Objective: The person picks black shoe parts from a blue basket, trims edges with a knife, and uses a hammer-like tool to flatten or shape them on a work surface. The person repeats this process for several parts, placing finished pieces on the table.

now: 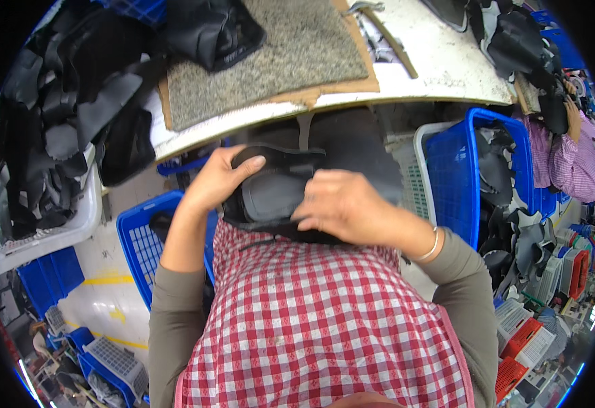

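Just this side of the counter, apparently adjusting a black piece held in the left hand, with the right hand curled over it, whether gripping impossible to tell, probably needing steady support next.

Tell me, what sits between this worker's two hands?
Black, smooth-faced material spans the stretch between the left hand, whose thumb rests on it, and the right hand. The head view shows this.
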`<state>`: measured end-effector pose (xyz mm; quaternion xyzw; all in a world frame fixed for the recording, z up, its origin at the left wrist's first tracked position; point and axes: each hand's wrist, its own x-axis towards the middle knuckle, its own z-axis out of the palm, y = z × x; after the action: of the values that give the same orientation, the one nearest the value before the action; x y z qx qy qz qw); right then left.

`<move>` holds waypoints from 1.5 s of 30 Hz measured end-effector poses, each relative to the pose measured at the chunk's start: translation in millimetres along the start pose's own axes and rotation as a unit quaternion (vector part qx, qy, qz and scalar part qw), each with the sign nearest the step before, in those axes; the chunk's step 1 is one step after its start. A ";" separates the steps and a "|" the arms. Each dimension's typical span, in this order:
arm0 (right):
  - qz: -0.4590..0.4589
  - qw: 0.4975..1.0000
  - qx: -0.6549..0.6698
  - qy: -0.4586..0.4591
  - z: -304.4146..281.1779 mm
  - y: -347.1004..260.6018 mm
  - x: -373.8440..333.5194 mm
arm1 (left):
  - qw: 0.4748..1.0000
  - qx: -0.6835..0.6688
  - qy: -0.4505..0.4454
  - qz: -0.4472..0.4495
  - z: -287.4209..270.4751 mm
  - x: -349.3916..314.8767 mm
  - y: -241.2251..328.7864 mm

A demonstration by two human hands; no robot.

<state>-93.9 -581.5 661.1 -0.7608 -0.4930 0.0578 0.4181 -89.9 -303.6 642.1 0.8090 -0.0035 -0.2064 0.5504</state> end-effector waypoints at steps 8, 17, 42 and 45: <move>0.068 0.928 -0.170 0.324 -120.0 91.5 10.7 | 0.816 0.144 0.335 0.447 -39.6 33.9 128.3; 0.368 0.799 -0.461 0.117 -164.2 308.8 37.2 | 0.761 0.504 0.255 0.319 -19.8 204.0 90.9; 0.249 0.921 -0.291 0.071 -152.7 174.3 73.3 | 0.891 0.345 0.097 0.279 -83.5 276.6 137.7; 0.216 0.930 -0.298 -0.003 -146.7 175.8 70.3 | 0.897 0.345 0.102 0.256 -80.7 272.2 138.1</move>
<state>138.5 -639.2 656.5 -0.9381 -0.3128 -0.0007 0.1487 216.9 -349.7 700.3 0.9360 -0.2253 0.0392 0.2675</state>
